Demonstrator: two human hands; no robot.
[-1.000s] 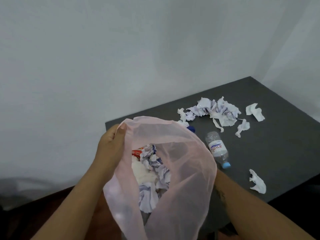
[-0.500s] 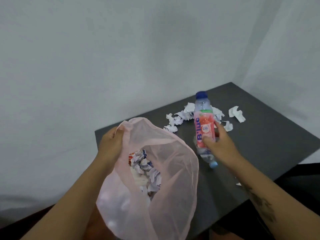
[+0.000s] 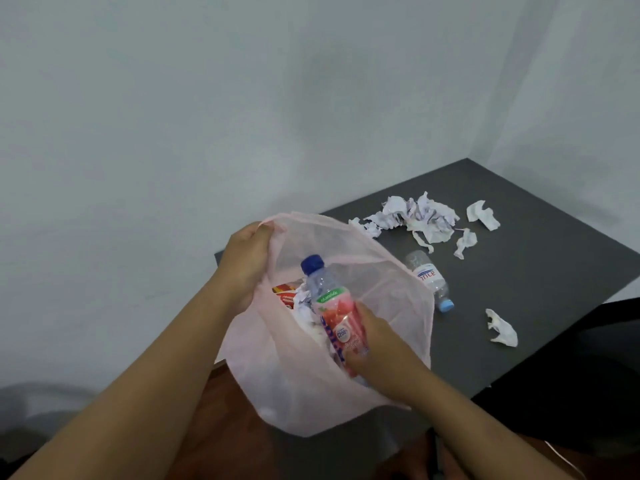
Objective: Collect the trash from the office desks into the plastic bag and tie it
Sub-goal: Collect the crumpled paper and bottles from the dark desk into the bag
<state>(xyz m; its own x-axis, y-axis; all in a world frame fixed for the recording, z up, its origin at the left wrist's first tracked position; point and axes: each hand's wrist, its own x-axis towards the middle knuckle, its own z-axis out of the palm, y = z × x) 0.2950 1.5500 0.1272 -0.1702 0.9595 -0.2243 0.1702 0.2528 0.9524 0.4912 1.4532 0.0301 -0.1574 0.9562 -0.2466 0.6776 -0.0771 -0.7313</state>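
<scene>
Pale grey wall (image 3: 207, 133); reddish-brown floor (image 3: 225, 431) below

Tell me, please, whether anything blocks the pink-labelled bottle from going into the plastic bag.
Nothing visible does. The left hand holds the plastic bag open at its rim, and the right hand holds the pink-labelled bottle in that opening, above the crumpled paper inside.

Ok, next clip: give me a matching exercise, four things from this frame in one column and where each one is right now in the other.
Things
1. pink-label bottle
2. clear bottle
3. plastic bag
4. crumpled paper

Places
A. lying on its side on the desk
B. rim gripped by the left hand
C. heaped near the desk's far edge
D. held by the right hand at the bag's mouth

Pairs: 1-D, 2-A, 3-B, 4-C
</scene>
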